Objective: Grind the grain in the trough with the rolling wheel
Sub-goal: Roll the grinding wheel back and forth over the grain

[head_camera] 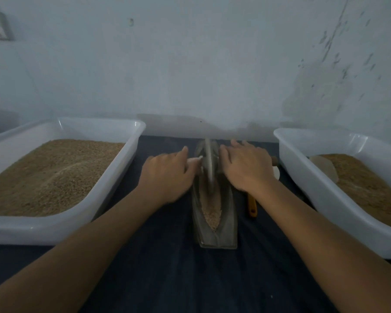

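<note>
At the centre of the frame, both forearms reach forward, the left hand (167,175) and right hand (246,168) lying palm-down with fingers straight on either side of the thin metal rolling wheel (209,163), pressing its axle. The wheel stands upright in the far half of the narrow boat-shaped trough (215,213), whose pale coarse grain (211,211) fills the near end, on the dark cloth-covered counter (167,279) between two white plastic tubs (61,227) of tan grain.

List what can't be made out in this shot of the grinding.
- Head view: the rolling wheel is motion-blurred; its rim detail is unreadable.
- The axle handles lie under the left hand and right hand, so the grip cannot be judged.
- The yellow-handled tool is half covered by the right forearm.
- The right tub is cut off by the frame edge.
- Grain at the trough's far end is hidden behind the wheel.
</note>
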`<state>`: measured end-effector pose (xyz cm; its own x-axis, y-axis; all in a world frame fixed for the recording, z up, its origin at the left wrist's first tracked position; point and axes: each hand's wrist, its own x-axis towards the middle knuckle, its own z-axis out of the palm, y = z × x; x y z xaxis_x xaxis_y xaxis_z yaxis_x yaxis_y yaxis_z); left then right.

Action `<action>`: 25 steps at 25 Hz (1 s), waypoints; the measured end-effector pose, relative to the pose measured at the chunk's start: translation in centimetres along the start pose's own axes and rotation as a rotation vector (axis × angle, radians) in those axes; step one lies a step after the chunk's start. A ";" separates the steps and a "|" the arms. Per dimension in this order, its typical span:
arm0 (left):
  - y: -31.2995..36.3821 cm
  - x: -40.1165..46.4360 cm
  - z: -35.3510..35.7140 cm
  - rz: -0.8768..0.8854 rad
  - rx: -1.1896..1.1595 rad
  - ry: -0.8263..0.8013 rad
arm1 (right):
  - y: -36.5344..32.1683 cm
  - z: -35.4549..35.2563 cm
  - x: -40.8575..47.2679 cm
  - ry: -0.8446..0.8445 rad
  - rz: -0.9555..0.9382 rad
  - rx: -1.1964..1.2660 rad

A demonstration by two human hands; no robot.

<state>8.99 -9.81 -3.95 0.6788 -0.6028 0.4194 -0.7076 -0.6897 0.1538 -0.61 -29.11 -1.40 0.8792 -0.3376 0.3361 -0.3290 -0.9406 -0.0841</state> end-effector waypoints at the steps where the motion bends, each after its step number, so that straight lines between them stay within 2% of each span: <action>1: 0.0 -1.8 -0.4 0.038 0.016 0.041 | 0.3 -0.3 -1.5 -0.021 -0.032 0.032; 4: 0.3 -5.4 -1.4 0.123 0.009 0.141 | 1.0 -0.7 -5.3 0.019 -0.079 0.072; 6: 0.4 -5.6 -1.7 0.131 -0.006 0.119 | 1.2 -0.5 -6.1 0.038 -0.074 0.066; 10: 1.1 -0.8 -1.6 0.045 0.051 0.000 | 0.8 -0.2 -2.5 0.045 -0.048 0.042; 12: 1.4 2.5 -1.0 -0.035 0.083 -0.046 | 0.7 0.4 0.7 0.041 0.028 0.009; 16: 2.2 5.3 -0.5 -0.078 0.146 -0.041 | 1.4 1.3 3.5 -0.015 0.143 0.040; 19: 2.0 1.9 -0.7 -0.044 0.089 -0.021 | 1.2 0.9 0.5 0.037 0.026 0.059; 25: 0.3 -7.3 -2.2 0.102 -0.040 0.045 | 0.6 -0.5 -7.3 0.242 -0.163 0.003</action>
<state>3.41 -4.73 -4.95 0.5939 -0.6496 0.4746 -0.7804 -0.6086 0.1434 -7.39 -27.22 -3.39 0.8124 -0.1637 0.5596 -0.1886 -0.9820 -0.0135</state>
